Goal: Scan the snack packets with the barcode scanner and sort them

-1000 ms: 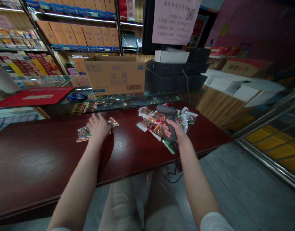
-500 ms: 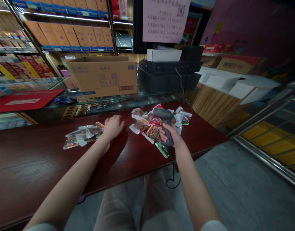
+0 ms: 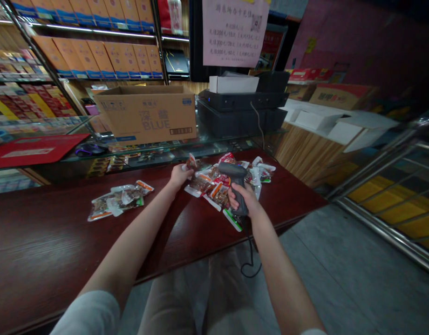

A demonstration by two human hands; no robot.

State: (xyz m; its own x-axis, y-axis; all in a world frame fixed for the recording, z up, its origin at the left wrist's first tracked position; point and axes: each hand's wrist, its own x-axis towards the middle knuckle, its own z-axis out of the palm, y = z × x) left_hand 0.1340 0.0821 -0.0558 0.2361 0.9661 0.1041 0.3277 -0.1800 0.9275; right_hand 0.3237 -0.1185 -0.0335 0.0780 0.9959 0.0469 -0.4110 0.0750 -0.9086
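My left hand (image 3: 181, 176) pinches a small snack packet (image 3: 191, 161) at the left edge of a heap of clear snack packets (image 3: 202, 182). In my right hand (image 3: 247, 197) is a dark grey handheld barcode scanner (image 3: 235, 173), gripped by its handle above the heap, its head pointing left. The scanner's cable hangs below the table edge. Farther left, a smaller group of snack packets (image 3: 118, 200) lies on the dark red table (image 3: 60, 246). My fingers cover part of the held packet.
Behind the table stands a glass counter with an open cardboard box (image 3: 147, 114), a red folder (image 3: 36, 151), a computer mouse (image 3: 91, 149) and a black machine (image 3: 242, 116). A metal railing (image 3: 385, 163) is at the right. Boxed goods (image 3: 95, 56) fill the shelves behind.
My left hand has moved right and forward from near the smaller group to the heap and taken hold of a packet. The scanner stays in my right hand, over the heap.
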